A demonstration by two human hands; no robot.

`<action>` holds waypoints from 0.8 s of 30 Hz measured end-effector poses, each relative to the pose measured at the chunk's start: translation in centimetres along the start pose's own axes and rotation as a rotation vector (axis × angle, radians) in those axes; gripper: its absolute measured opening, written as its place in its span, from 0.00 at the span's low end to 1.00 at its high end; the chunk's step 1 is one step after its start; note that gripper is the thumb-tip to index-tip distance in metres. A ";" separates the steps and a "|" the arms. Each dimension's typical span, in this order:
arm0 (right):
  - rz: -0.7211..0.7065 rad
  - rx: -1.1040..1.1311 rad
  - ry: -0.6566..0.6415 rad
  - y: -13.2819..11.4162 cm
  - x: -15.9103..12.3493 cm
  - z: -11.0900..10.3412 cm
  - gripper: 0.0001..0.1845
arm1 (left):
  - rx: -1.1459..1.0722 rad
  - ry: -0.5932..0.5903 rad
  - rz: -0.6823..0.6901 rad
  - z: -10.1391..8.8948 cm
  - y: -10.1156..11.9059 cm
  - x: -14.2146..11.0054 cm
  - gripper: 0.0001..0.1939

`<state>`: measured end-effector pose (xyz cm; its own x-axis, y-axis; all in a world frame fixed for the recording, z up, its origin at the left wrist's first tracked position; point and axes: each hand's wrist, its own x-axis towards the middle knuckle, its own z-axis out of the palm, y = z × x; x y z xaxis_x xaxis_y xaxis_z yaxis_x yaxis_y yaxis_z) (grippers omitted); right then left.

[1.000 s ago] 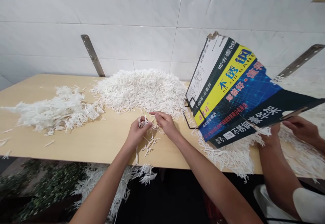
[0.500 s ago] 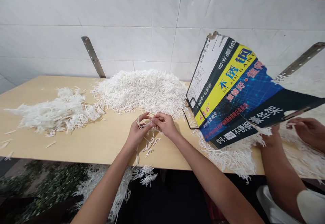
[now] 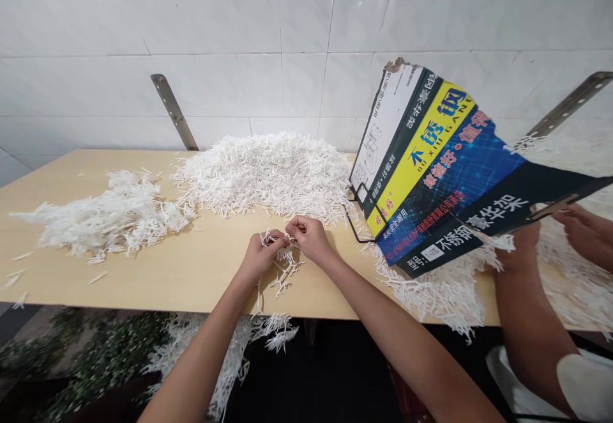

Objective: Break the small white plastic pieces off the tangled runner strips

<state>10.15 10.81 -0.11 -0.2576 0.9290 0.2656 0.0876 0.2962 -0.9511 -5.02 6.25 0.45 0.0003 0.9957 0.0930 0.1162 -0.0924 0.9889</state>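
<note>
Over the tabletop, my left hand [image 3: 262,255] is closed on white branching strands [image 3: 285,271], thin and twig-like, which hang from the fingers down to the wood. My right hand [image 3: 309,239] pinches at the same strands, its fingertips meeting those of my left hand. What lies exactly between the right fingertips is too small to make out. Behind both hands lies a large heap of short white pieces [image 3: 268,170]. A looser pile of white strands [image 3: 108,212] rests to the left.
A printed cardboard sheet [image 3: 431,174] stands upright in a black wire stand [image 3: 360,234] on the right. Beyond it, a co-worker's hand [image 3: 587,231] is near more white strands. White strands [image 3: 225,359] hang below the table's [image 3: 158,282] front edge, beside green foliage [image 3: 110,353].
The left fingers have curled in closer, and the strands bunch more under my fingertips. The co-worker's hand has moved up toward the cardboard's edge. The view has shifted slightly.
</note>
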 end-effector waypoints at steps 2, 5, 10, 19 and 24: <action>-0.018 -0.033 0.071 0.3 0.1 0.0 0.14 | 0.000 -0.007 0.019 0.0 0.1 -0.1 0.11; 0.010 -0.022 0.306 0.9 0.7 -1.0 0.15 | -0.011 -0.057 0.033 -0.1 0.4 -0.6 0.11; -0.071 -0.144 0.368 0.9 1.1 -2.3 0.11 | -0.050 -0.008 -0.024 -0.1 0.6 -0.6 0.17; -0.198 -0.175 -0.077 -1.1 0.3 -1.9 0.11 | -0.075 0.047 -0.054 -0.2 -0.7 0.1 0.22; -0.122 -0.105 -0.107 -0.8 0.2 -1.9 0.07 | -0.047 0.087 0.008 -0.3 -0.2 -0.2 0.21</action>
<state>11.82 11.14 1.04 -0.3729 0.8574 0.3546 0.1482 0.4323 -0.8895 -5.36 6.11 0.30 -0.0853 0.9904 0.1089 0.0701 -0.1031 0.9922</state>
